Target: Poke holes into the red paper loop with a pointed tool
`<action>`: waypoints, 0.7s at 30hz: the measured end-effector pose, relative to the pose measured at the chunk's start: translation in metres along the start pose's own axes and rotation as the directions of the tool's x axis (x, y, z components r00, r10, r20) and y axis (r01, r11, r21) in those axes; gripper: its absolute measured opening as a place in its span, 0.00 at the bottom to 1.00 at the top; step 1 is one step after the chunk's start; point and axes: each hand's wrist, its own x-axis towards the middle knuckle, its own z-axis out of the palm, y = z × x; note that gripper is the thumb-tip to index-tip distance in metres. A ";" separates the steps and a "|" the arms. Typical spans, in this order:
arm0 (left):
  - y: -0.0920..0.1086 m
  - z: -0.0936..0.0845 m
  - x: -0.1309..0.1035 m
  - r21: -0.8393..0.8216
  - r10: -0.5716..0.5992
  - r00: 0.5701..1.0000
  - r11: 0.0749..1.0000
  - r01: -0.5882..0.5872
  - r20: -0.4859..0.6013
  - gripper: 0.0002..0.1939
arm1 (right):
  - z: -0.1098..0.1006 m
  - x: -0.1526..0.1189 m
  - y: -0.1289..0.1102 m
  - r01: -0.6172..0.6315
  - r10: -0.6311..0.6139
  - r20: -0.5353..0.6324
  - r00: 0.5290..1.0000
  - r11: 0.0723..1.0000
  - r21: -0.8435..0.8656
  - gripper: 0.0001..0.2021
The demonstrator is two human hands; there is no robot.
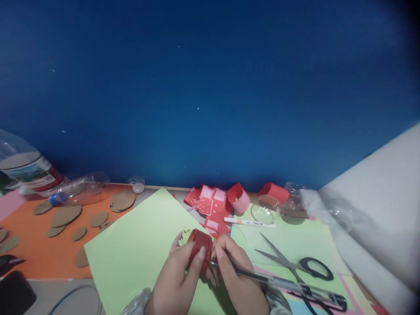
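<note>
My left hand [179,271] is closed around a small dark red ring-shaped piece [202,240] with a textured surface, its thumb pressed on the near side. A pen [262,278] with a clear barrel and dark end lies across my right hand [234,271], whose fingers pinch close to its tip. That tip is at the ring's lower right side; I cannot tell whether it touches. Beneath both hands spreads a light green paper sheet [138,253]. Small pale green scraps [185,236] show just behind the left fingers.
Black-handled scissors [295,264] lie open at right on coloured paper. Behind stand red paper rings [241,201], decorated red paper [215,212] and a white marker [247,222]. Cardboard discs [65,215] and plastic bottles [87,190] occupy orange paper [29,229]. A blue wall [210,96] rises behind.
</note>
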 end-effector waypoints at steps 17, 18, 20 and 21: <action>-0.009 0.001 -0.001 0.055 0.028 0.999 0.998 -0.029 0.023 0.17 | 0.005 -0.002 0.001 -0.032 0.034 -0.080 0.996 0.999 0.031 0.27; -0.009 0.001 -0.002 0.061 0.031 0.999 0.998 -0.032 0.019 0.17 | 0.005 -0.002 0.001 -0.025 0.027 -0.074 0.997 0.999 0.023 0.27; -0.010 0.000 -0.002 0.057 0.034 0.999 0.998 -0.035 0.019 0.16 | 0.005 -0.001 0.001 -0.022 0.025 -0.064 0.998 0.999 0.045 0.27; -0.010 0.000 -0.003 0.045 0.032 0.999 0.998 -0.033 0.020 0.17 | 0.005 -0.001 0.000 -0.026 0.031 -0.065 0.997 0.997 0.076 0.27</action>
